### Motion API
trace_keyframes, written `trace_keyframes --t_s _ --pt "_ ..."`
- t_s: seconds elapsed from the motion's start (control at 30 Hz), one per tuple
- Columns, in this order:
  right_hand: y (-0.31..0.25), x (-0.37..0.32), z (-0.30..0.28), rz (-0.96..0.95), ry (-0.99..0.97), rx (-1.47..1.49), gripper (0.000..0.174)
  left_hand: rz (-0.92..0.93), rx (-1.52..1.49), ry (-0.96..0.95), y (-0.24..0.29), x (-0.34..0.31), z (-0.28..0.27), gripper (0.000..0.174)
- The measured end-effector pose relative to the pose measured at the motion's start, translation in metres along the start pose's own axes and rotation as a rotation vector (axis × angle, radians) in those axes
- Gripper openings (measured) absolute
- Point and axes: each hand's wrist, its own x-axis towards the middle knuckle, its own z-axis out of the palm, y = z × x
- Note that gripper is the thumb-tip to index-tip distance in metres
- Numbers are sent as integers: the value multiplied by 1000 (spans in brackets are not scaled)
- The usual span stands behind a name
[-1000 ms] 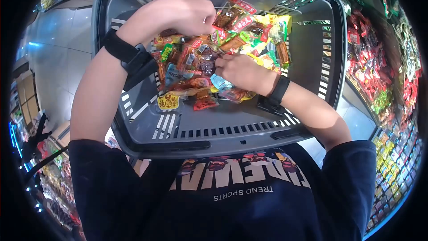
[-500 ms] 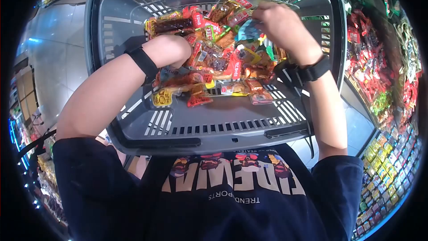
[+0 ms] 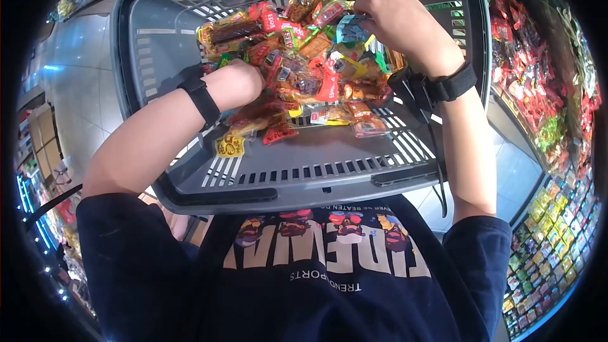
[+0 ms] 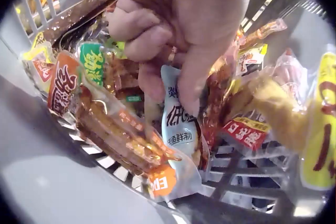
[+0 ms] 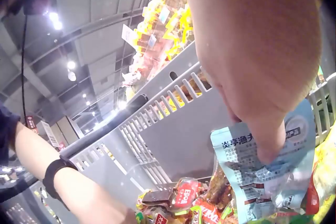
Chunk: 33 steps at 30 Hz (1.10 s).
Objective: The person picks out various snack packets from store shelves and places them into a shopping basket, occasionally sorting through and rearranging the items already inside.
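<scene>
Inside a grey plastic basket, both hands are among wrapped snack packets. At the right back, the right hand holds up a light blue snack pouch, its thumb pressed on the printed face. The left hand reaches down at the left of the pile; its fingers are hidden in the head view. In the left wrist view, that hand's thumb and forefinger pinch the top of another light blue snack pouch. An orange-labelled packet of brown snacks lies beside it.
A yellow-labelled packet lies at the pile's near left. Slotted basket walls surround the packets. Shelves of red snack packets and small colourful packs stand on the right; pale floor tiles show on the left.
The right hand has moved from the pile's middle to the right back with a light blue pouch. The left hand has drawn back toward the near left, uncovering a dark snack packet.
</scene>
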Motion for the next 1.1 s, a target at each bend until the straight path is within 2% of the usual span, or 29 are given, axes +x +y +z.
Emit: trace_keyframes --t_s 0.03,0.1,0.17,0.2,0.27,0.3,0.33,0.4,0.43,0.47,0.53,0.57,0.63,0.67,0.73,0.77,0.83,0.87,0.93,0.97,1.0,1.07,1.1 --pt "-1 0 -4 43 -67 -2 22 -23 25 17 1 2 -1 17" --pt "-5 -4 -16 27 -42 9 22 -42 51 28 0 9 -9 18" --pt "-4 -5 -16 -11 46 32 23 -189 -175 -221 -13 13 -39 18" --pt "-2 -5 -16 -16 56 35 23 -135 -203 -253 -21 9 -55 21" --pt "0 -6 -18 61 84 86 24 -154 -345 -252 -31 2 -82 27" --pt "4 -2 -17 68 38 65 26 -176 -438 -253 -35 -4 -95 34" --pt "6 -2 -17 25 86 47 24 -179 -429 -240 -41 -4 -95 34" --pt "7 0 -17 43 81 74 26 16 -510 21 -55 -7 -93 38" --pt "8 0 -17 49 90 118 28 26 -574 107 -58 -11 -94 26" --pt "8 0 -19 47 110 139 28 23 -563 118 -62 -13 -95 26" --pt "7 -1 -31 40 122 244 23 80 -862 209 -65 -18 -108 19" --pt "9 -1 -35 -1 149 321 20 33 -871 208 -67 -20 -115 28" --pt "10 -1 -43 -63 210 431 15 40 -988 313 -67 -24 -114 26" --pt "12 -2 -52 -29 155 435 15 58 -1105 384 -70 -23 -113 23" --pt "13 -4 -57 -116 324 429 23 -61 -1138 326 -68 -31 -123 31" --pt "14 -5 -62 -70 279 475 23 -53 -1137 353 -67 -32 -123 38" --pt "15 -4 -60 -78 307 568 20 -50 -1130 378 -63 -40 -130 53" --pt "16 -4 -58 -84 321 608 17 -49 -1126 396 -65 -40 -129 53" --pt "16 -3 -60 -109 314 562 19 1 -1144 394 -70 -37 -124 46" --pt "14 -4 -61 -103 307 587 19 30 -1169 404 -72 -35 -121 35" --pt "13 -4 -61 -97 299 616 18 31 -1167 409 -74 -34 -120 35" --pt "12 -2 -61 -113 322 617 18 56 -1078 529 -76 -31 -113 29" --pt "11 -3 -60 -128 349 615 17 -54 -1232 441 -70 -38 -120 24"
